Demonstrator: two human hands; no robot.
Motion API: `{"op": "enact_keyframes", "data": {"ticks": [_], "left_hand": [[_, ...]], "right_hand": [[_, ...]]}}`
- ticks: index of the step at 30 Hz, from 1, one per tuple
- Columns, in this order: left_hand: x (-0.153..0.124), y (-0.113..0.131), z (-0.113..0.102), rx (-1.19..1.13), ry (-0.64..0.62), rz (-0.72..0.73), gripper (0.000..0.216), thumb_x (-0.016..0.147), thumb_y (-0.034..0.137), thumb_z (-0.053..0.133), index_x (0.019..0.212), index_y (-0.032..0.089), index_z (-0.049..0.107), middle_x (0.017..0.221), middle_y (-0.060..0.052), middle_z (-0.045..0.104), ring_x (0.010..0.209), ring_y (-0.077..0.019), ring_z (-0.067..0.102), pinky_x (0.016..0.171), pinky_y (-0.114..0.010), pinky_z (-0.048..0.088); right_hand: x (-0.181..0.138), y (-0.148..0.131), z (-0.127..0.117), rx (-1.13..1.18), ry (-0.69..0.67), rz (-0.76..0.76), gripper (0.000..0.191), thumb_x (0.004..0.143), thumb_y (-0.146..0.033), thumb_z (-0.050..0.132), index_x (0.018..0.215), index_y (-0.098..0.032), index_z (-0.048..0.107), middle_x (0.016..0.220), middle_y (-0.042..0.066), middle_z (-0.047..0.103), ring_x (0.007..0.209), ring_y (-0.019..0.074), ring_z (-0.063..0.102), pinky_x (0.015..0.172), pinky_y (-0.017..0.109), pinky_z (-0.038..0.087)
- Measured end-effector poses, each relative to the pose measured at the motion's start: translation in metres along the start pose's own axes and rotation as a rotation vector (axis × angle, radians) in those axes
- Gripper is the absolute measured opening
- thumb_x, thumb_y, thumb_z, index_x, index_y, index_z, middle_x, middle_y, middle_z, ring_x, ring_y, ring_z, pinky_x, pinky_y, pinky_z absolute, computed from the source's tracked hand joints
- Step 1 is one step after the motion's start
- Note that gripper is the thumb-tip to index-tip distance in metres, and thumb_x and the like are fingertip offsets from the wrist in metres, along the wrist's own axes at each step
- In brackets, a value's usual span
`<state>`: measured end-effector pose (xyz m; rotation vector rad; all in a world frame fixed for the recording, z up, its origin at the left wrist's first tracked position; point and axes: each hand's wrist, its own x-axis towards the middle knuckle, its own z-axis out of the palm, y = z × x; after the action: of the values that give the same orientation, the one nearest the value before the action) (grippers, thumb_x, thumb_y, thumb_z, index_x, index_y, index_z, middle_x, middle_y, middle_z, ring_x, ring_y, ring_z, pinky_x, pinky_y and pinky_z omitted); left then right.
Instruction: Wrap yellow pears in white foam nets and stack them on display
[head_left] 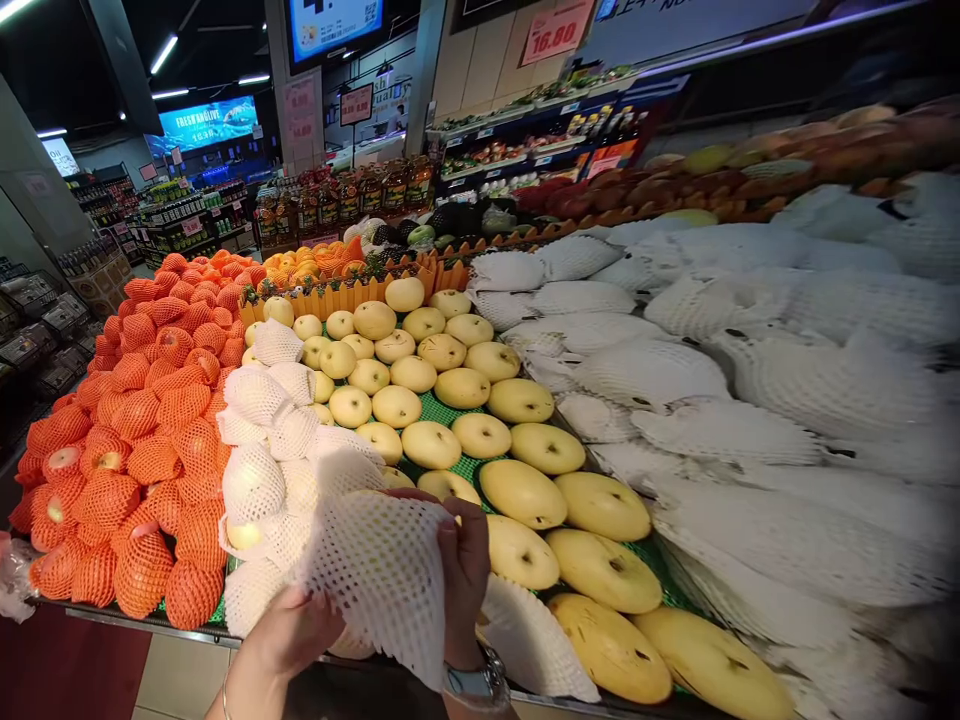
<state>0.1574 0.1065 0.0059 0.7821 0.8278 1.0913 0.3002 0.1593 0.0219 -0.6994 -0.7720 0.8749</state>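
Observation:
Both my hands hold a white foam net sleeve at the front of a fruit stand. My left hand grips its lower left edge with fingers closed. My right hand, with a wristwatch, pinches its right edge. I cannot tell whether a fruit is inside the sleeve. Just behind it lie bare yellow pears on a green mat. More pears wrapped in white nets sit to the left.
Fruit in orange foam nets is piled at the left. Heaps of white netted fruit fill the right side. An orange picket divider borders the pears at the back. Store shelves and a red price sign stand beyond.

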Motion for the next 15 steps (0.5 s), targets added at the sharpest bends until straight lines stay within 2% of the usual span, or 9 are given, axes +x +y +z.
{"op": "enact_keyframes", "data": {"ticks": [3,5,7,9,12,15], "left_hand": [[0.005,0.005,0.024,-0.203,0.134,0.05,0.05,0.073,0.057,0.079,0.109,0.023,0.075,0.107,-0.011,0.076,0.116,-0.0302,0.068,0.113,-0.048,0.048],[0.006,0.002,0.033,-0.327,0.256,0.043,0.045,0.068,0.049,0.086,0.103,0.022,0.077,0.103,-0.009,0.077,0.115,-0.0291,0.068,0.113,-0.044,0.049],[0.005,-0.005,0.037,-0.381,0.335,0.016,0.049,0.061,0.051,0.091,0.098,0.022,0.078,0.101,-0.009,0.078,0.113,-0.0294,0.069,0.11,-0.043,0.051],[0.001,-0.013,0.037,-0.405,0.307,-0.001,0.056,0.059,0.056,0.09,0.102,0.023,0.077,0.106,-0.01,0.077,0.118,-0.0315,0.067,0.11,-0.046,0.051],[-0.006,-0.017,0.041,-0.394,0.136,-0.031,0.068,0.06,0.06,0.088,0.117,0.025,0.073,0.115,-0.013,0.075,0.126,-0.0347,0.062,0.11,-0.05,0.049],[-0.005,-0.012,0.05,-0.346,0.107,-0.05,0.074,0.058,0.055,0.091,0.121,0.023,0.07,0.113,-0.014,0.076,0.118,-0.0342,0.067,0.108,-0.049,0.051]], "right_hand": [[-0.004,-0.003,0.001,0.026,-0.007,-0.117,0.019,0.093,-0.039,0.063,0.09,-0.025,0.05,0.09,0.0,0.075,0.079,0.0193,0.072,0.063,0.032,0.059],[-0.007,-0.002,0.0,0.011,0.016,-0.179,0.013,0.095,-0.034,0.061,0.092,-0.025,0.052,0.091,-0.001,0.075,0.079,0.0175,0.072,0.063,0.03,0.059],[-0.011,-0.001,0.0,0.008,0.071,-0.267,0.007,0.095,-0.028,0.059,0.094,-0.025,0.053,0.092,-0.002,0.074,0.079,0.0164,0.071,0.067,0.031,0.06],[-0.014,-0.004,-0.001,-0.005,0.135,-0.389,0.008,0.094,-0.023,0.06,0.098,-0.026,0.054,0.093,-0.003,0.073,0.081,0.0159,0.071,0.072,0.033,0.06],[-0.014,-0.011,-0.004,-0.054,0.155,-0.566,0.013,0.09,-0.017,0.062,0.098,-0.025,0.055,0.083,-0.005,0.071,0.072,0.0149,0.066,0.076,0.035,0.056],[-0.014,-0.015,-0.011,-0.123,0.175,-0.533,0.02,0.084,-0.013,0.068,0.095,-0.025,0.057,0.08,-0.004,0.069,0.071,0.0147,0.062,0.08,0.033,0.053]]}}
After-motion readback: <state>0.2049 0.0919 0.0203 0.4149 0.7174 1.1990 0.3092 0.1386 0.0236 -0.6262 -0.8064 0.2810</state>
